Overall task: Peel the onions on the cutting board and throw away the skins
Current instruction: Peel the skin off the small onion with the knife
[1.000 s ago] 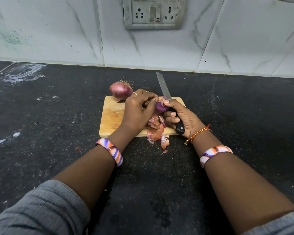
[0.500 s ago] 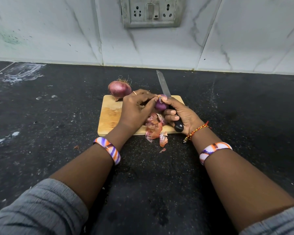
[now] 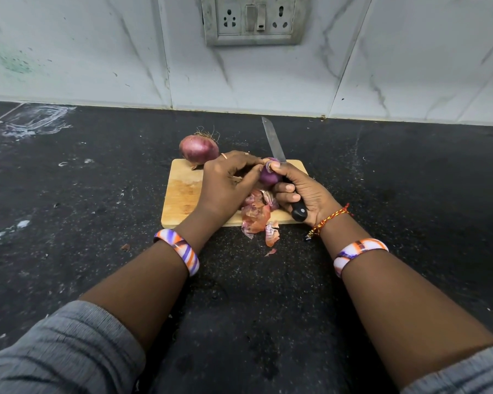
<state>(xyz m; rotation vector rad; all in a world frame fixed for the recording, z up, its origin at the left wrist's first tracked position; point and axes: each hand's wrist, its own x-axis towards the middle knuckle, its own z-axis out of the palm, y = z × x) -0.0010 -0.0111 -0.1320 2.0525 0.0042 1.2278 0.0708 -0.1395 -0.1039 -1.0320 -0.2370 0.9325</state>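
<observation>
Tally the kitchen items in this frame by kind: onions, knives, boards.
Onions: 2, an unpeeled onion and a half-peeled onion between left hand and right hand
Knives: 1, the knife
Cutting boards: 1, the cutting board
Total: 4

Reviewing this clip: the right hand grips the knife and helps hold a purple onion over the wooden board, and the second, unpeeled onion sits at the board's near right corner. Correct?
Not quite. The head view shows the unpeeled onion at the far left corner of the wooden board, not the near right. The rest holds: the right hand grips the knife and helps hold the purple onion over the board.
</observation>
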